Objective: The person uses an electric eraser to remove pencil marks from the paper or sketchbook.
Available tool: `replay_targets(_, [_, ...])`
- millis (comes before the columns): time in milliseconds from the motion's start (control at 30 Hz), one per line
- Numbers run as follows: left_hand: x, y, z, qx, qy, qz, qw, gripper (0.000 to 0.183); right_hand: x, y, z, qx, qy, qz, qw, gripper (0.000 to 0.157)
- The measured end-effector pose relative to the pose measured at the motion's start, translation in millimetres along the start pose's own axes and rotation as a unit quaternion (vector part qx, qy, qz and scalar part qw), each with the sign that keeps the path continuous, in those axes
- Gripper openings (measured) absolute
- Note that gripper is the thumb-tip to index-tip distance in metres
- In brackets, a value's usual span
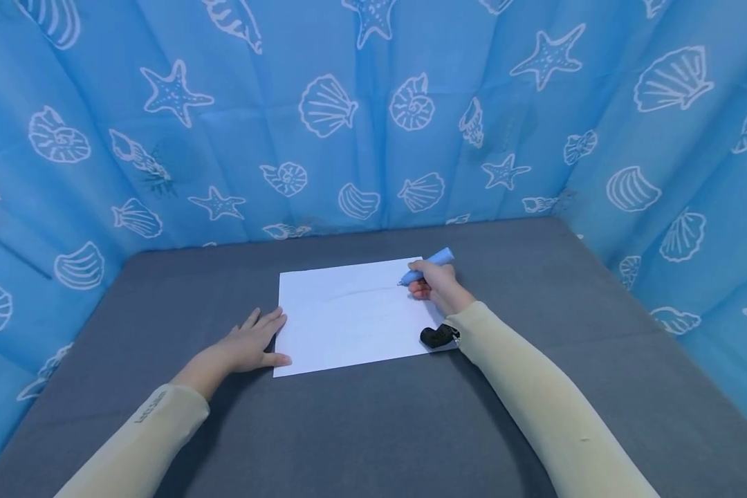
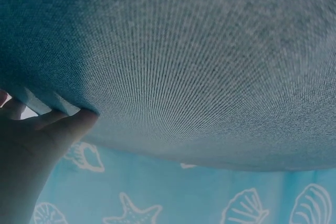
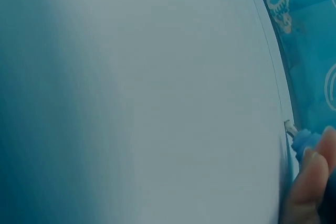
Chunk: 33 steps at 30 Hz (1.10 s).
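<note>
Fingers (image 1: 271,323) of the left hand (image 1: 247,344) spread over the left edge of a white paper (image 1: 348,332), gripping nothing. The paper lies flat on the grey counter (image 1: 342,436) between both hands, a faint curved line (image 1: 364,291) across its upper part. At its upper right, the right hand (image 1: 438,282) pinches a tilted blue pen (image 1: 441,256), its tip at the line's right end.

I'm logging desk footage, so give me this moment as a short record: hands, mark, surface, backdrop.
Left hand: fingertips and thumb on the left edge of the white paper
Right hand: holds a blue pen, tip near the paper's upper right
Mark: faint curved line, left of the tip
Surface: grey cloth
Backdrop: blue curtain, white sea-life print
</note>
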<state>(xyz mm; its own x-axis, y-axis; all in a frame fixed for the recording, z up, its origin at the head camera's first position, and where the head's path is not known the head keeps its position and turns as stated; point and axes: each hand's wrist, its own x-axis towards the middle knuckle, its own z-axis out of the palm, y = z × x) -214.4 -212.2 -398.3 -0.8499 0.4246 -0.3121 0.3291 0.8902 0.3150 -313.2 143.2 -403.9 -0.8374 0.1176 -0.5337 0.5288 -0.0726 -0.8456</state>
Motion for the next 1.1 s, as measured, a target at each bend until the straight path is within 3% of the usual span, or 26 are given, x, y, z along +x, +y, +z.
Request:
replay_targets(267, [-0.8, -4.2, 1.7, 0.000, 0.001, -0.007, 1.0000, 0.096, -0.4, 0.0, 0.0, 0.032, -0.008, 0.004, 0.999, 0.027])
replay_targets(433, [-1.0, -0.3, 0.3, -0.005, 0.003, -0.003, 1.0000, 0.095, 0.4, -1.9, -8.0, 0.029, -0.050, 0.014, 0.998, 0.036])
replay_targets(567, [-1.0, 1.0, -0.6, -0.004, 0.002, -0.002, 1.0000, 0.094, 2.1, -4.2, -12.9, 0.033, -0.088, 0.032, 0.995, 0.030])
replay_targets(700, [-0.6, 0.3, -0.4, -0.002, -0.002, -0.004, 1.0000, 0.093, 3.1, -4.9, -13.3, 0.038, -0.098, 0.035, 0.994, 0.022])
replay_targets(867, [-0.5, 0.9, 0.2, -0.013, 0.000, -0.005, 0.9999, 0.091, 4.2, -3.2, -11.2, 0.024, -0.095, 0.011, 0.995, 0.019])
replay_targets(1100, [-2.2, 2.3, -0.2, -0.013, 0.003, -0.004, 0.9999, 0.092, 3.6, -2.3, -5.1, -0.006, -0.042, 0.000, 0.999, 0.020])
